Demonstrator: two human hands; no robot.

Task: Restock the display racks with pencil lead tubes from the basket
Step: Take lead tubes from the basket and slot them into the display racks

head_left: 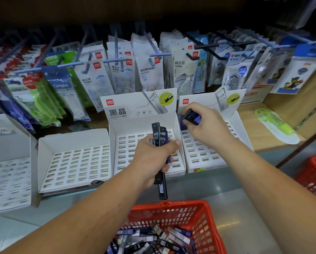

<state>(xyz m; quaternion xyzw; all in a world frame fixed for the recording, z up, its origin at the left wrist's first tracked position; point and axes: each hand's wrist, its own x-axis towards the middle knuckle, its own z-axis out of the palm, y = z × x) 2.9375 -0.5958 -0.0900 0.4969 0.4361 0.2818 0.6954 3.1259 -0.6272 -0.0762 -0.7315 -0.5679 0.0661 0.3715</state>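
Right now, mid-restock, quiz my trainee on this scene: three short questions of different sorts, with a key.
1. True or false: the left hand grips several lead tubes.
2. Over which display rack does the right hand hold its purple tube? A. leftmost B. second from left C. rightmost
3. Fill in: the left hand's tubes read HB ___.
Key: 1. true; 2. C, the rightmost rack; 3. 0.5.
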